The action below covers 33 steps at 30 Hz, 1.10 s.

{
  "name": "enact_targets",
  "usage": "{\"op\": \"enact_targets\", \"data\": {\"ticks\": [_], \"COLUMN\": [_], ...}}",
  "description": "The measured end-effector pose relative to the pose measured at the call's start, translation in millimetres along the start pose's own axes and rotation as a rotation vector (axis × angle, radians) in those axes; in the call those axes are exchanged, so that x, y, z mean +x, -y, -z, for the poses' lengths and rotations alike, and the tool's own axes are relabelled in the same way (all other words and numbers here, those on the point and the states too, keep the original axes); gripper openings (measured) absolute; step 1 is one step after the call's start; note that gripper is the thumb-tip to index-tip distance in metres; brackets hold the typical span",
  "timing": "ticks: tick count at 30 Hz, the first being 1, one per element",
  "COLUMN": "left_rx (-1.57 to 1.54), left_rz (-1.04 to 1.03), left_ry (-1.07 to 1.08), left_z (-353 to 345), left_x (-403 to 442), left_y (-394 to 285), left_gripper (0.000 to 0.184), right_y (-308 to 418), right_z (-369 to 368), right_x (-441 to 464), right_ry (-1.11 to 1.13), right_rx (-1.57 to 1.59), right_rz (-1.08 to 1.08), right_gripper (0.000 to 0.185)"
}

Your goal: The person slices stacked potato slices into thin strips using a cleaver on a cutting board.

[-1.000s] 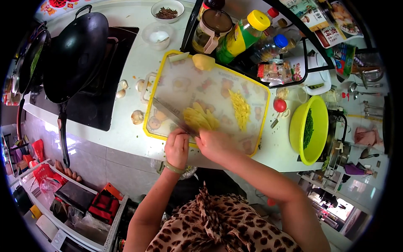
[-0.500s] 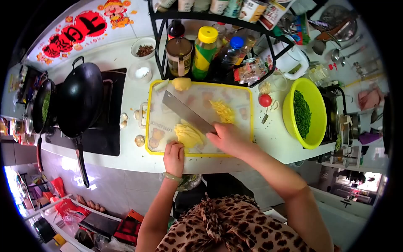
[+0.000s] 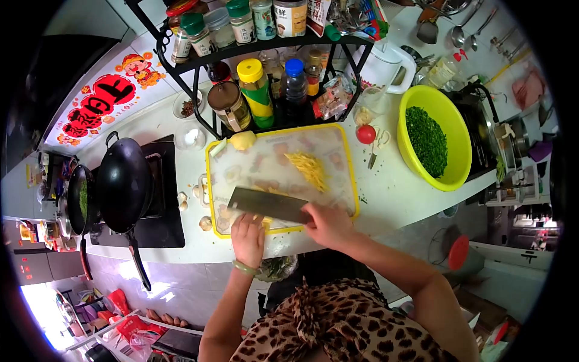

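Note:
My right hand [image 3: 329,226] is closed round the handle of a cleaver [image 3: 268,205], its broad blade pointing left across the lower part of the cutting board [image 3: 353,181]. Under and around the blade lie yellow potato slices [image 3: 266,222], mostly hidden by it. At the blade's left end, the bent fingers of my left hand [image 3: 248,237] press on the slices near the board's front edge. A heap of potato shreds [image 3: 309,171] rests on the board's right half. A peeled potato piece [image 3: 243,140] and a pale strip [image 3: 218,148] sit at the back left corner.
Left stands a black wok [image 3: 125,184] beside a smaller pan [image 3: 80,199] on the stove. A rack [image 3: 265,45] of jars and bottles is behind the board. On the right are a tomato [image 3: 365,134], a small knife [image 3: 372,160] and a yellow-green basin [image 3: 407,151] of chopped greens.
The cleaver has come over the potato slices, close to my left fingers, and now lies more level across the board. Before, it slanted beside the fanned slices. The camera view has turned and shifted.

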<state>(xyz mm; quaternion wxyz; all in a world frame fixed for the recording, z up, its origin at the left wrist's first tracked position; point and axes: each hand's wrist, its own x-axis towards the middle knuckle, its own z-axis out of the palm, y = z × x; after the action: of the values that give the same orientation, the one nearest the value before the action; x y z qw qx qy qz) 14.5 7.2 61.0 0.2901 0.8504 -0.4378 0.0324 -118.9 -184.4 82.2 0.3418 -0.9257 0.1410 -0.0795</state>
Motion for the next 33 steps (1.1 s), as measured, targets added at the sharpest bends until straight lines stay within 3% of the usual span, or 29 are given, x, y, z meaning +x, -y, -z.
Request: {"op": "enact_targets", "data": {"ticks": [8,14,23,28,33], "left_rx": [0.129,0.23,0.043,0.029,-0.054], "left_rz": [-0.308,-0.331,-0.132,-0.049,-0.054], "left_ry": [0.261,0.534,0.299,0.067,0.114], "left_z": [-31.1,-31.5,-25.1,-28.0,-32.0], "left_x": [61.1,78.9,62.0,62.1,65.4], "left_y": [4.2,16.5,32.9,41.6,47.4], "left_gripper": [0.038,0.035,0.029,0.024,0.023], "right_y": [-31.5,-26.7,-27.0,-22.6,-20.0], "right_z": [0.1,8.4,-1.8,-9.4,-9.3], "right_x": [-9.9,-15.0,-8.3,-4.0,-15.1], "right_ry": [0.003,-0.025,0.052,0.108,0.07], "right_rx": [0.255,0.284,0.138,0.071,0.039], "right_rz": [-0.426,-0.437,-0.327,-0.273,-0.189], "right_gripper": [0.027,0.023,0.021,0.018,0.018]}}
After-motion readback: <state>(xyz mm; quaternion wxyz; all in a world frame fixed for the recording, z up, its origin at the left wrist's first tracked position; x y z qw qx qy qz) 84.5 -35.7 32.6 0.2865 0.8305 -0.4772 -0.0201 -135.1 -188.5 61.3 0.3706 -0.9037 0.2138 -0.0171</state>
